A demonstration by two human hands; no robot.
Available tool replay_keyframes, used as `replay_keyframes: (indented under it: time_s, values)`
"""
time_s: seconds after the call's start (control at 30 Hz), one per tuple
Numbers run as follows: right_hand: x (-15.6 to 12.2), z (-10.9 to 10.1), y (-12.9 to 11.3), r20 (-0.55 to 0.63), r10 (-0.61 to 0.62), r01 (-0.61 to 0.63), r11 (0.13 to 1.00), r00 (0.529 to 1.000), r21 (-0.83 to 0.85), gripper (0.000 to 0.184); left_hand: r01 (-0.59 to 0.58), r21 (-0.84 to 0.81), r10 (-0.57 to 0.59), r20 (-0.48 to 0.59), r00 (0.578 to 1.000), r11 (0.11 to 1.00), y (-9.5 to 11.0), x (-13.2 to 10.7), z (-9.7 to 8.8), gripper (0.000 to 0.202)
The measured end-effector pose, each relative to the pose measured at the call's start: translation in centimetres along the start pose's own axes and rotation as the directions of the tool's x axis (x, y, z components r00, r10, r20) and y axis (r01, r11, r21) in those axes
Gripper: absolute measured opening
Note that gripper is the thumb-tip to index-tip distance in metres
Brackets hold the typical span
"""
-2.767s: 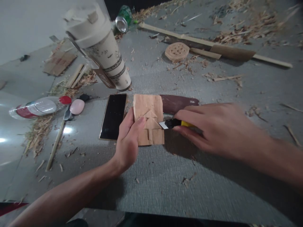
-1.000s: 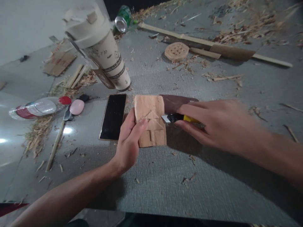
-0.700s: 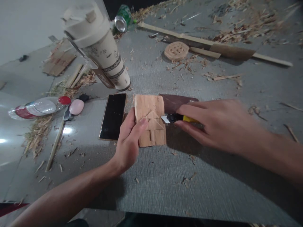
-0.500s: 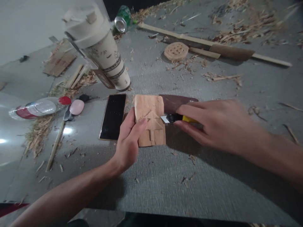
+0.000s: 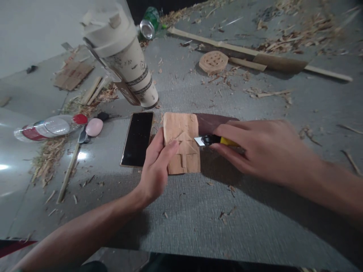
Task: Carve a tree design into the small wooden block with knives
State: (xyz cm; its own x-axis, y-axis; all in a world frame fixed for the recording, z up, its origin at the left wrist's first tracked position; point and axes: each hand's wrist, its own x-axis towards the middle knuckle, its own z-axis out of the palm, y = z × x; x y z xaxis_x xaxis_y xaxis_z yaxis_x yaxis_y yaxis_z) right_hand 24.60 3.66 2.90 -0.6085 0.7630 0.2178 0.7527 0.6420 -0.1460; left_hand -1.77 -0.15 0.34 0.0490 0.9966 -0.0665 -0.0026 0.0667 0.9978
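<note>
A flat wooden block (image 5: 183, 132) with a tree shape carved in relief lies on the grey mat (image 5: 198, 211). My left hand (image 5: 155, 166) presses on its left edge, with the fingers over the wood. In my right hand (image 5: 263, 151) is a yellow and black utility knife (image 5: 211, 140). Its blade tip touches the block's right edge, beside the tree. A dark reddish-brown sheet (image 5: 215, 121) lies under the block and under my right hand.
A black phone (image 5: 138, 138) lies just left of the block. Behind it stands a tall cream tumbler (image 5: 124, 56). A plastic bottle (image 5: 48, 127), a pink oval object (image 5: 94, 127), wooden sticks (image 5: 68, 172), a round carved disc (image 5: 213, 62), a can (image 5: 149, 23) and wood shavings lie around.
The knife blade has drawn back from the tree's right side to the block's right edge. My left hand has stayed on the block. The view shifted slightly.
</note>
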Motion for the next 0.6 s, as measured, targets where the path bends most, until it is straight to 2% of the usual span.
replay_keyframes:
  time_s: [0.2,0.6]
  values:
    - [0.0,0.12,0.01,0.0,0.015,-0.015,1.0,1.0,0.015,0.048,-0.012,0.014,0.012,0.009,1.0,1.0,0.09,0.0,0.0,0.033]
    - [-0.06,0.43,0.4,-0.08,-0.079,0.078,0.997,0.994,-0.024,0.044,-0.054,0.015,0.054,0.031,0.998,0.998,-0.29,0.09,-0.05,0.034]
